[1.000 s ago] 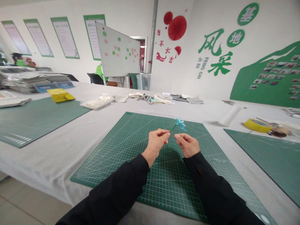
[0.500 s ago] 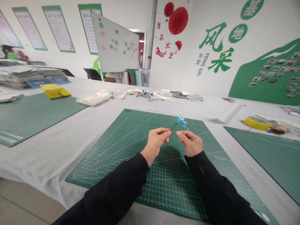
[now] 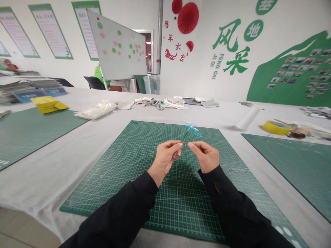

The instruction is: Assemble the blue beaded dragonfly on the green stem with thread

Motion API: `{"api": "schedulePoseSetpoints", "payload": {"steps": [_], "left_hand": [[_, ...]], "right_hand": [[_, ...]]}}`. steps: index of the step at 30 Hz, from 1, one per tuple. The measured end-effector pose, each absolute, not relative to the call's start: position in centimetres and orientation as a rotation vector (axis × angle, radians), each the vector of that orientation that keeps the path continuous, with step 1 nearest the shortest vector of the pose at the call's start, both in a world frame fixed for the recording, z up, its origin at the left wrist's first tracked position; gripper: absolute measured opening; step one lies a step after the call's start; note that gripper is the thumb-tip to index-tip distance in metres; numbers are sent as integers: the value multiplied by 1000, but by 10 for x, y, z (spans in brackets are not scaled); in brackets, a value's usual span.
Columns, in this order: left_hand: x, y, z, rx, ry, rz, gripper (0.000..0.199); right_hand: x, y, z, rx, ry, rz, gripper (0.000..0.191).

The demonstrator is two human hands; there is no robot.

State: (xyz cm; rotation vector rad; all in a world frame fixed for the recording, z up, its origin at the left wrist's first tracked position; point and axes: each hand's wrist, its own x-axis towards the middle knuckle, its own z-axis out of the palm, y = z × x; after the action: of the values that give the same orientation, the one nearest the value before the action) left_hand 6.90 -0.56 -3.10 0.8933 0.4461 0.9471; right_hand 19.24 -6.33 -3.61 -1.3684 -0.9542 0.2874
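My left hand [image 3: 167,155] pinches the thin green stem of a small blue artificial flower [image 3: 191,128] between thumb and fingers. Its head, with pale, bead-like bits, leans up and to the right above the fingertips. Just right of the stem, my right hand [image 3: 205,156] is closed in a pinch, its fingertips a short way from the left ones. Whatever it may hold is too small to make out. Both hands are over a green cutting mat [image 3: 124,165] with a white grid.
More mats lie at the left [image 3: 38,132] and right [image 3: 289,162]. Along the far side are a plastic-wrapped packet [image 3: 97,109], folded cloths [image 3: 173,103] and a white roll [image 3: 248,117]. Yellow tape [image 3: 276,127] sits at right; a yellow folded card [image 3: 48,104] stands at left.
The camera view has turned slightly, so the surroundings sit further left. The flower's stem stands a little steeper in the left hand. Both hands stay close together in pinches.
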Motion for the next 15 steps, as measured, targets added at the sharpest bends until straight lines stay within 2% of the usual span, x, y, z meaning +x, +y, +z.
{"api": "schedulePoseSetpoints", "payload": {"steps": [15], "left_hand": [[66, -8, -29, 907, 422, 865, 16]], "right_hand": [[192, -65, -34, -1370, -1038, 307, 22]]}}
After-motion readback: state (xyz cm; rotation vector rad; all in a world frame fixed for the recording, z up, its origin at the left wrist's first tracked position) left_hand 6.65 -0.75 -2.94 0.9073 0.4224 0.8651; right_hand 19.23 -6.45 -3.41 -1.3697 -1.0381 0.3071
